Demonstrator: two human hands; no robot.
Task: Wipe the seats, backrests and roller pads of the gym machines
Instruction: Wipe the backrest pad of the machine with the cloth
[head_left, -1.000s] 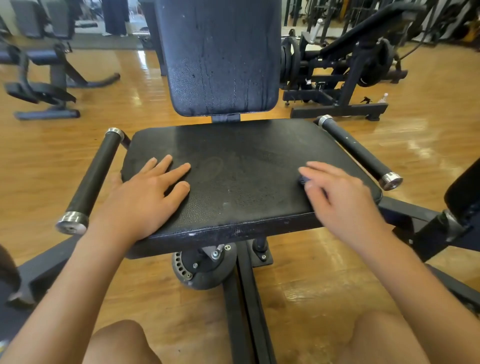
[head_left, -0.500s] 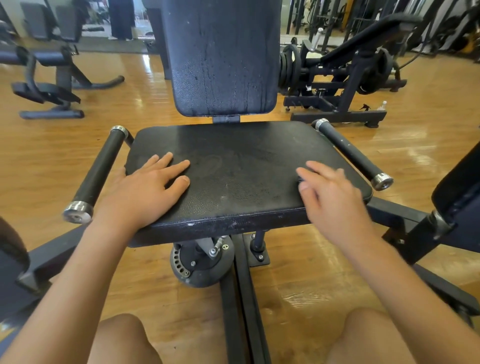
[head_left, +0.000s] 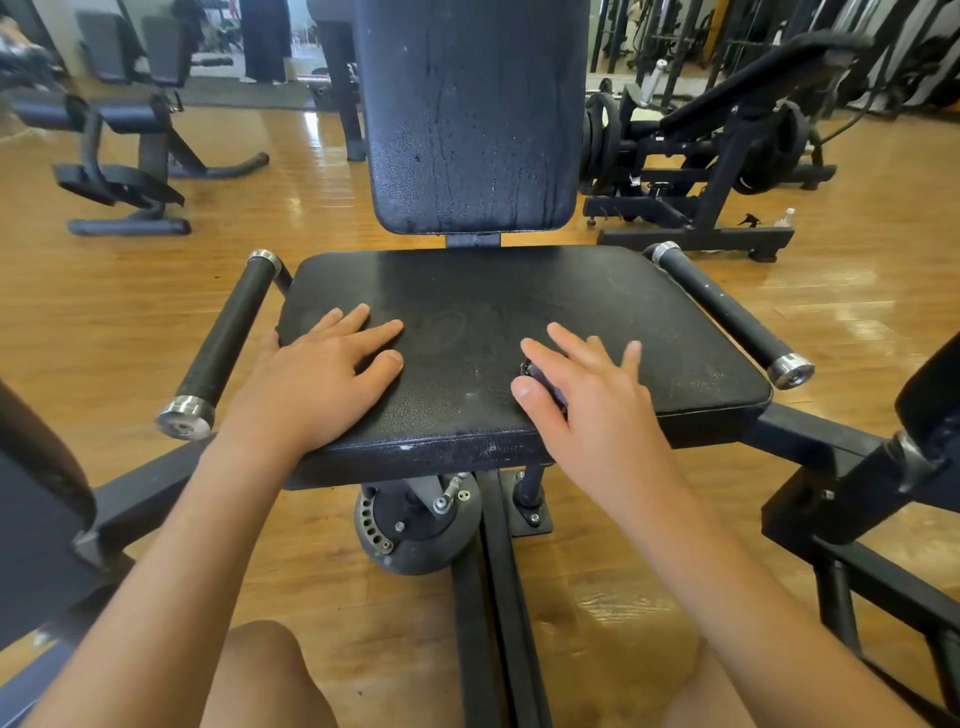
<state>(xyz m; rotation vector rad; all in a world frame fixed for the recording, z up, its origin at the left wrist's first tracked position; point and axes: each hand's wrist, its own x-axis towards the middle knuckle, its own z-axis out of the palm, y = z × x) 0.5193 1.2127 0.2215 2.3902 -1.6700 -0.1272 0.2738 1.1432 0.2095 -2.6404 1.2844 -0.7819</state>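
Where the view starts at far left, a black bench (head_left: 124, 156) stands on the wood floor (head_left: 104, 291), well apart from the machine in front. Left handle (head_left: 223, 338) runs along the seat's left side, chrome cap toward the camera. Left hand (head_left: 317, 384) lies flat on the seat (head_left: 493, 296) at its front-left corner, fingers straight and slightly spread, holding nothing. Backrest (head_left: 467, 114) stands upright behind the seat, streaked with wet drips. Right hand (head_left: 597, 410) is flat on the seat's front-centre, fingers straight and fanned, pressing a small dark cloth (head_left: 540, 382) that is mostly hidden under the palm. Right handle (head_left: 727, 312) sits just beside the seat. Behind it is a plate-loaded machine (head_left: 727, 145), with a spray bottle (head_left: 784, 217) at its base.
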